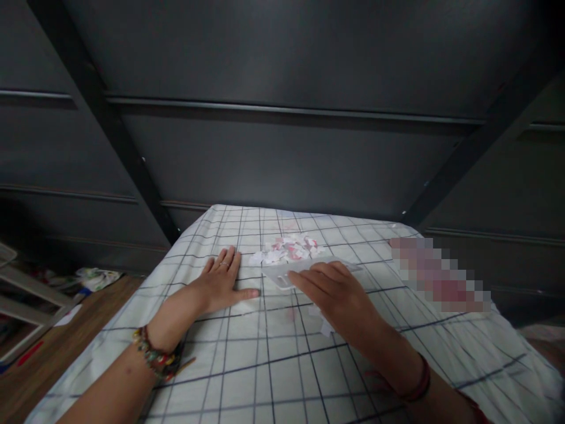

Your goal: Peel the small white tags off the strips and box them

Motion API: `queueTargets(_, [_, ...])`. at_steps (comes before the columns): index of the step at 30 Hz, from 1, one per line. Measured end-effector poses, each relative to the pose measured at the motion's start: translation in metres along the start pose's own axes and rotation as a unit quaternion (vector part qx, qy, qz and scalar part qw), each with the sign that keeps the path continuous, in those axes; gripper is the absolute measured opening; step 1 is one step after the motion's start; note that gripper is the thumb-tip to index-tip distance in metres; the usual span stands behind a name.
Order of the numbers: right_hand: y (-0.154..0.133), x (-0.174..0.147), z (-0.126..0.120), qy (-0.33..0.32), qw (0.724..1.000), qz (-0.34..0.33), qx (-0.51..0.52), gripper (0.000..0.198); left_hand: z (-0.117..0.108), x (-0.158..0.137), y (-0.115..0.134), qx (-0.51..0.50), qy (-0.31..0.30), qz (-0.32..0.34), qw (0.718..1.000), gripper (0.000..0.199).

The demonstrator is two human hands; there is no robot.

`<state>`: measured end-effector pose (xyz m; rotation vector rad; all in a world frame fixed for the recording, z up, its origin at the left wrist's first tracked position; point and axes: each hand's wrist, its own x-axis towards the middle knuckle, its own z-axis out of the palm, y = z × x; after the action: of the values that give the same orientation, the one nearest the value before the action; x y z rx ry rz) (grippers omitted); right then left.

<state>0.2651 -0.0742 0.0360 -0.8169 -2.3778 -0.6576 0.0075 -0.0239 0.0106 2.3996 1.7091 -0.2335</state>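
Note:
My left hand (pixel 220 282) lies flat on the checked cloth (pixel 265 353), fingers stretched out and a ring on one of them; it holds nothing. To its right, my right hand (pixel 333 294) grips a flat, translucent plastic piece (pixel 278 275) from above. That piece rests low on the cloth, and its exact kind is hard to make out under the fingers. Just beyond its far edge is a heap of torn paper scraps (pixel 291 248), white with some pink and red marks. A few more scraps (pixel 325 327) show beside the right wrist, partly covered by it.
A dark panelled wall (pixel 291 165) stands behind the cloth-covered table. A blurred-out reddish object (pixel 436 274) lies at the table's right side. At lower left, a white rack (pixel 26 312) and a crumpled bag (pixel 97 278) are on the wooden floor (pixel 75 341).

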Motion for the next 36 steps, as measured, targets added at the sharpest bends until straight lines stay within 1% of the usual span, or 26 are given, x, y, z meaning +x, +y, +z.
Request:
queueTargets(3, [-0.001, 0.0, -0.005, 0.011, 1.0, 0.006, 0.014, 0.025, -0.004, -0.002, 0.003, -0.001, -0.011, -0.004, 1.0, 0.11])
queueTargets(6, [-0.006, 0.002, -0.002, 0.027, 1.0, 0.011, 0.002, 0.028, -0.007, -0.004, 0.006, -0.002, -0.028, -0.016, 0.999, 0.11])
queueTargets(9, [-0.011, 0.005, 0.005, 0.018, 1.0, 0.003, -0.009, 0.029, -0.009, -0.005, 0.009, -0.005, -0.023, -0.017, 1.0, 0.108])
queueTargets(12, [-0.012, 0.006, 0.005, 0.01, 1.0, 0.004, 0.005, 0.026, -0.011, -0.006, 0.01, -0.007, -0.026, -0.021, 0.999, 0.108])
queueTargets(17, [-0.015, 0.007, 0.004, 0.043, 0.999, 0.019, 0.007, 0.029, -0.016, -0.008, 0.014, -0.008, -0.045, -0.032, 0.998, 0.105])
queueTargets(19, [-0.018, 0.009, 0.006, 0.039, 0.999, 0.02, 0.006, 0.029, -0.018, -0.009, 0.016, -0.003, -0.052, -0.036, 0.998, 0.105])
queueTargets(22, [-0.021, 0.01, 0.006, 0.014, 1.0, 0.015, 0.015, 0.024, -0.02, -0.01, 0.017, 0.009, -0.061, -0.042, 0.997, 0.104])
queueTargets(25, [-0.015, 0.007, -0.002, 0.019, 0.999, 0.026, 0.032, 0.024, -0.019, -0.009, 0.016, 0.016, -0.064, -0.046, 0.997, 0.104])
queueTargets(27, [-0.008, 0.004, -0.007, 0.038, 0.998, 0.035, 0.037, 0.03, -0.018, -0.008, 0.015, 0.015, -0.06, -0.047, 0.997, 0.103])
queueTargets(30, [0.001, 0.001, -0.009, 0.068, 0.997, 0.047, 0.012, 0.036, -0.015, -0.007, 0.014, 0.015, -0.049, -0.053, 0.997, 0.101])
queueTargets(32, [0.004, -0.001, -0.006, 0.062, 0.997, 0.049, 0.004, 0.036, -0.015, -0.007, 0.015, 0.015, -0.042, -0.058, 0.997, 0.101])
queueTargets(36, [0.006, -0.002, -0.008, 0.046, 0.997, 0.041, 0.039, 0.038, -0.016, -0.007, 0.016, 0.018, -0.036, -0.049, 0.998, 0.101])
